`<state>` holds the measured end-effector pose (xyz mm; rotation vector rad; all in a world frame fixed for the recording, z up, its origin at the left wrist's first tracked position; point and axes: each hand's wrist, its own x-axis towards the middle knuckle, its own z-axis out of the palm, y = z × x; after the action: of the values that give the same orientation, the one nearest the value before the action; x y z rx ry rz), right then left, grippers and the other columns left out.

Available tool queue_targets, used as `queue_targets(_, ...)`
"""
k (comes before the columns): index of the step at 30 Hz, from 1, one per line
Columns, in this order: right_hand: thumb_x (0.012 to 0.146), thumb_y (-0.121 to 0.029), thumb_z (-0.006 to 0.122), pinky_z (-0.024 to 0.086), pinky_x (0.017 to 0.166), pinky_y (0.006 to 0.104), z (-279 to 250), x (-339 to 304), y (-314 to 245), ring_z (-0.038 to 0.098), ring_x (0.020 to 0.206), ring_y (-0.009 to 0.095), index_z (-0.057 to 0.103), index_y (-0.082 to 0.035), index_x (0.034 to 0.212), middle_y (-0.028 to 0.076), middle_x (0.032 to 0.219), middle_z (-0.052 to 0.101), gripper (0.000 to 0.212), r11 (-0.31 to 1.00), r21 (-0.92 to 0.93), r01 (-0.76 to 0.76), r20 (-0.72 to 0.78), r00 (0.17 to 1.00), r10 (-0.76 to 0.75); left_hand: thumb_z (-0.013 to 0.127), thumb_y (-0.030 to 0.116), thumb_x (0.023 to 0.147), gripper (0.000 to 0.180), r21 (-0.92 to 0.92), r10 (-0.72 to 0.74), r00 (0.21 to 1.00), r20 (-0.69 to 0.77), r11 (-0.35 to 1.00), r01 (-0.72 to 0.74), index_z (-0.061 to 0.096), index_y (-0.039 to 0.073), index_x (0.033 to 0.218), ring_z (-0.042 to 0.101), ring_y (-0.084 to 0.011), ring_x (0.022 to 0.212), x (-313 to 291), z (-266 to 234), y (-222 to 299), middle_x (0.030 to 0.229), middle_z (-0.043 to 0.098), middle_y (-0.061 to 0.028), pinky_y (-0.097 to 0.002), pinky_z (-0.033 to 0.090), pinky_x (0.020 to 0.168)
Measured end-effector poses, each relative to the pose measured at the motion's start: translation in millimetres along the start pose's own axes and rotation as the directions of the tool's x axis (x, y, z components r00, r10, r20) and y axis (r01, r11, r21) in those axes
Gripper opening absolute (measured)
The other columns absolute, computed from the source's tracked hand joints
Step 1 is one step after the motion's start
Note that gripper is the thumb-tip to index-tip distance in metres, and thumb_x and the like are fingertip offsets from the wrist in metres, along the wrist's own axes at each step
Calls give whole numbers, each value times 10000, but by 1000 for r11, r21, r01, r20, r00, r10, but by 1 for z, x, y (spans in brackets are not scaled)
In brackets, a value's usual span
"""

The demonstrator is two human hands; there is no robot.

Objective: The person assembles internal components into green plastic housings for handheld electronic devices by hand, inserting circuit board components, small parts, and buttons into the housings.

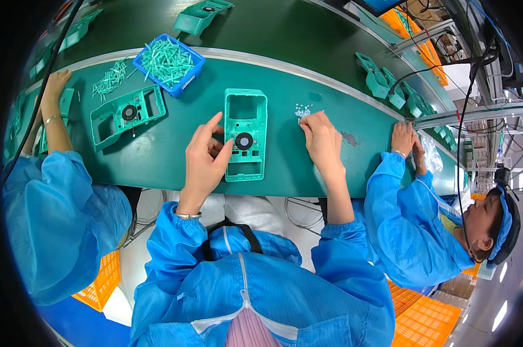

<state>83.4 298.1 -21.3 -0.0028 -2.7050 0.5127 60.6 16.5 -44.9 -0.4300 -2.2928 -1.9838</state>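
A green plastic housing (261,130) lies on the green table in front of me, with a rectangular opening at each end. Set into it is a round black speaker-like part (243,141) with a grey centre. My left hand (206,153) holds the housing's left side, its thumb over the edge near the round part and its fingers curved along the wall. To the right, my right hand (324,139) is pinched closed at the edge of a small pile of tiny whitish pieces (301,109). Whatever sits between those fingertips is hidden.
A blue bin (186,85) of small green sticks stands at the back left, beside a loose heap of sticks (112,80). Another green housing (107,124) lies left. Co-workers sit on both sides, one hand (401,139) resting at the table's right. More housings (372,78) line the far strip.
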Motion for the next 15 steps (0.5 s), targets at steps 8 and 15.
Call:
queue_targets(8, 903, -43, 723, 546, 629, 445, 2, 8, 3, 705, 841, 306, 717, -55, 897, 95, 926, 659, 14, 966, -207, 154, 89, 986, -138, 702, -72, 889, 621, -48, -11, 1000, 16, 999, 12, 561, -3, 1489, 694, -125, 734, -1, -3, 0, 1162, 658, -128, -256, 554, 593)
queue_targets(15, 851, -22, 790, 544, 641, 412, -19, 10, -48, 692, 786, 299, 743, -46, 932, 81, 887, 650, 97, 975, 154, 157, -84, 986, -146, 713, -63, 852, 690, -14, 23, 996, 87, 1000, -22, 530, -23, 1516, 708, -185, 800, -9, -9, 5, 1264, 629, -174, -301, 588, 676)
